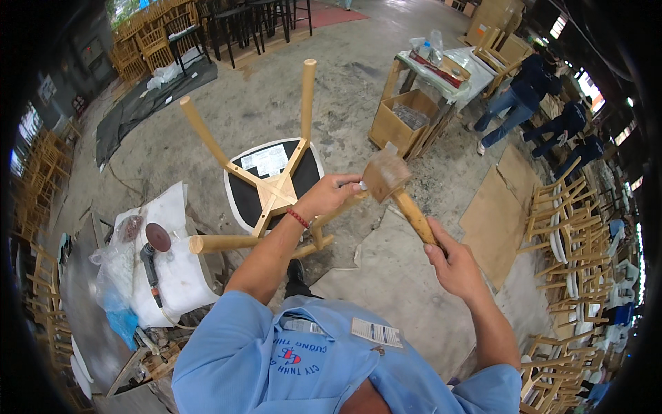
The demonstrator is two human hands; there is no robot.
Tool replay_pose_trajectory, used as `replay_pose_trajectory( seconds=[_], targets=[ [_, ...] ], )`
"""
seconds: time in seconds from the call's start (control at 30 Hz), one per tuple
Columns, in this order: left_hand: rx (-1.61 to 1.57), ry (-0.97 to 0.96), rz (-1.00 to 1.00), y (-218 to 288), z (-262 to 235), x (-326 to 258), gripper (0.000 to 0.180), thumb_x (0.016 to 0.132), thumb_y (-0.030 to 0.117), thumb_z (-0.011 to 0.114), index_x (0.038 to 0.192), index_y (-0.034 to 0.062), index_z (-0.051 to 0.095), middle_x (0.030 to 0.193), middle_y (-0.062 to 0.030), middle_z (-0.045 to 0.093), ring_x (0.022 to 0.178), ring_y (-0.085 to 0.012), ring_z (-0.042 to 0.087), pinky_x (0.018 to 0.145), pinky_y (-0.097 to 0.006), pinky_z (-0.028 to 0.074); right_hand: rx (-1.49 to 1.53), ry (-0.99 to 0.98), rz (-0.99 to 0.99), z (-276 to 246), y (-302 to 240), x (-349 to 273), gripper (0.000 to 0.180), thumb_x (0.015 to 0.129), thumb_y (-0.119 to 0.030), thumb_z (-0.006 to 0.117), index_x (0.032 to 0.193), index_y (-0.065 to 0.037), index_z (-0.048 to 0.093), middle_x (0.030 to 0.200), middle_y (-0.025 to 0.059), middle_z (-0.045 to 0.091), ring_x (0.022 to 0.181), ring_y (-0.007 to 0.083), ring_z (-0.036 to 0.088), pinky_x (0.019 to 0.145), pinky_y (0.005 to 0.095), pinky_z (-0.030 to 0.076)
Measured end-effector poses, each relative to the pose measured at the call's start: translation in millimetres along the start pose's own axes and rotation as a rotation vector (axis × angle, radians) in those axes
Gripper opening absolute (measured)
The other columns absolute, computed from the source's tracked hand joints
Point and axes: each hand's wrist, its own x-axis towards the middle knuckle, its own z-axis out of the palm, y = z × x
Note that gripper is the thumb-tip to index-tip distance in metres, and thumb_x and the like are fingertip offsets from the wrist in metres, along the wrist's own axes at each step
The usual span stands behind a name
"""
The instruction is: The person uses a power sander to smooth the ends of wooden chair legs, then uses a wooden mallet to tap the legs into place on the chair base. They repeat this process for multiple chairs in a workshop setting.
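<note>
Right hand (452, 265) closed round the handle of a wooden mallet (393, 183), left hand (334, 193) pinching a small pale piece at a leg tip, open cardboard box (403, 117) holding grey parts, upturned chair (272, 183) — black-and-white seat down, pale wooden legs splayed upward — mallet head just beside the left fingers.

A pale wooden mallet (390, 181) is showing at three o'clock of the black-and-white seat (243, 196); light-blue shirt (324, 359) below.
</note>
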Motion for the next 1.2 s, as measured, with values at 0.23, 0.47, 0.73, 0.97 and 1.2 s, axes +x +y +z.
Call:
replay_pose_trajectory(
  seconds=[0.23,0.47,0.73,0.97,1.2],
  targets=[
    [-0.203,0.135,-0.043,-12.7,1.2,-7.8,0.035,0.096,0.028,0.062,0.120,0.0022,0.066,0.087,-0.0016,0.067,0.077,-0.0078,0.054,0.067,-0.027,0.047,0.117,0.035,0.005,-27.6,-30.2,8.3,0.049,0.097,-0.022,0.058,0.144,-0.010,0.047,0.084,0.0124,0.065,0.072,0.0176,0.059,0.076,0.0319,0.050],
    [0.213,0.461,-0.078,-49.9,31.6,-39.7,0.045,0.087,0.035,0.070,0.117,0.0008,0.067,0.082,-0.0159,0.070,0.070,-0.0234,0.064,0.067,-0.033,0.050,-0.150,0.024,-0.196,6.4,31.3,26.2,0.049,0.097,-0.023,0.058,0.144,-0.010,0.048,0.076,0.0053,0.060,0.068,0.0119,0.056,0.069,0.0279,0.050],
    [0.662,0.322,-0.176,-17.6,35.6,-25.0,0.047,0.078,0.040,0.077,0.101,0.0008,0.064,0.086,-0.0182,0.069,0.081,-0.0361,0.068,0.071,-0.045,0.054,0.603,0.372,-0.384,-45.7,-23.0,21.7,0.055,0.100,-0.025,0.051,0.150,-0.006,0.035,0.068,0.0026,0.054,0.050,0.0099,0.049,0.045,0.0233,0.040],
    [0.704,0.315,-0.135,-26.3,53.1,-15.9,0.036,0.077,0.035,0.077,0.093,0.0046,0.067,0.086,-0.0176,0.069,0.081,-0.0367,0.068,0.072,-0.046,0.054,-0.252,0.238,-0.532,-24.7,103.7,68.4,0.057,0.100,-0.030,0.054,0.149,-0.007,0.037,0.067,0.0018,0.052,0.047,0.0088,0.047,0.042,0.0230,0.038],
    [0.686,0.380,-0.145,-26.4,40.7,-26.5,0.032,0.077,0.031,0.075,0.090,0.0027,0.067,0.086,-0.0183,0.070,0.080,-0.0355,0.069,0.072,-0.044,0.055,0.461,0.405,-0.311,-62.3,-7.2,25.7,0.061,0.101,-0.035,0.052,0.151,-0.006,0.033,0.070,0.0018,0.055,0.048,0.0064,0.047,0.042,0.0207,0.037]
  ],
)
